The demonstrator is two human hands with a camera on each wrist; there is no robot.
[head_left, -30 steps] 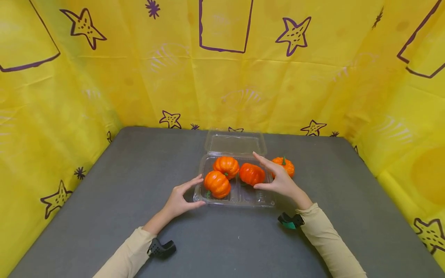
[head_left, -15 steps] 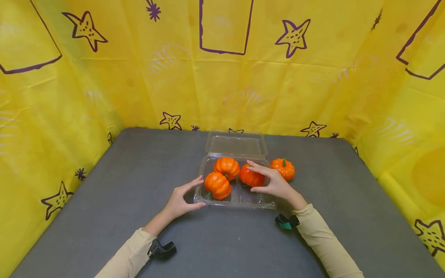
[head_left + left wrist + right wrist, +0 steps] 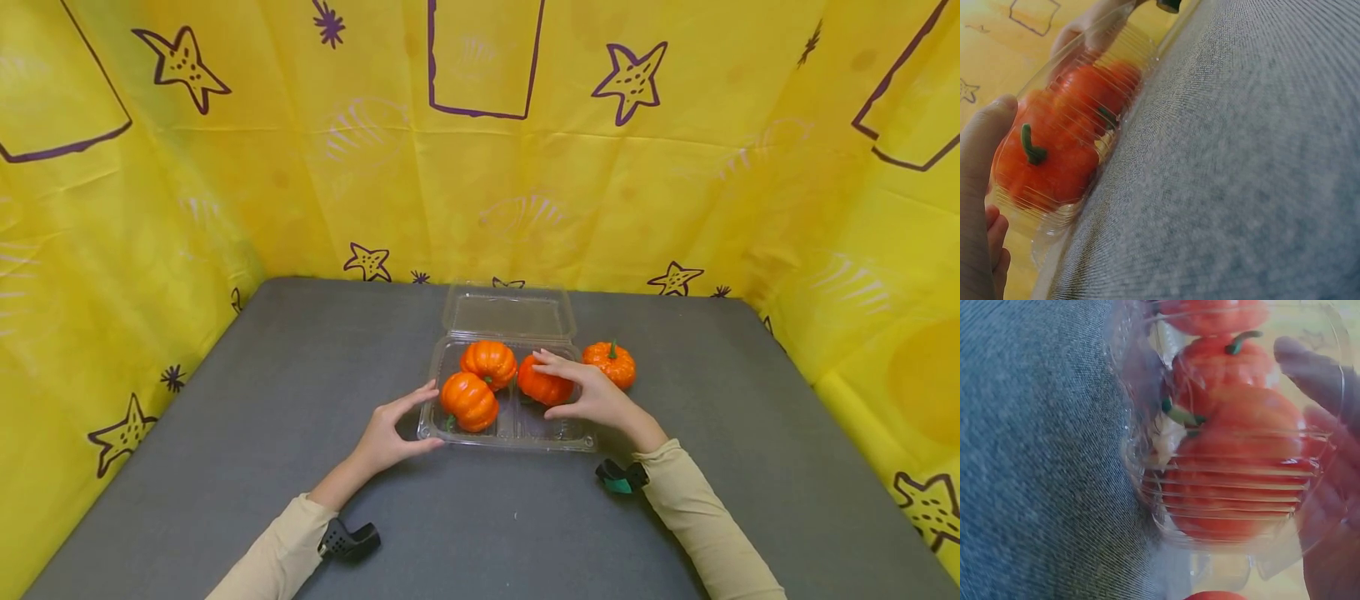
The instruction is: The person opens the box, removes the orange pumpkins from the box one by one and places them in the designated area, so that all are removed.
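Observation:
A clear plastic clamshell container (image 3: 508,439) lies on the table with its lid folded back. Two orange toy pumpkins, a rear one (image 3: 488,362) and a front one (image 3: 468,402), fill its left compartment. My left hand (image 3: 385,433) holds the container's front left corner between thumb and fingers; in the left wrist view its thumb (image 3: 988,128) lies by the rim. In the right compartment sits a redder pumpkin (image 3: 542,386). My right hand (image 3: 596,398) curls round it, fingers over its top and thumb at its near side. In the right wrist view the container wall blurs the contact.
One more orange pumpkin (image 3: 611,367) stands on the grey table (image 3: 480,525), just right of the container. The open lid (image 3: 510,314) reaches back towards the yellow cloth (image 3: 480,183) behind the table.
The right hand has shifted left, from the container's right side onto the redder pumpkin, which has turned slightly. My left hand has kept its place at the container's corner.

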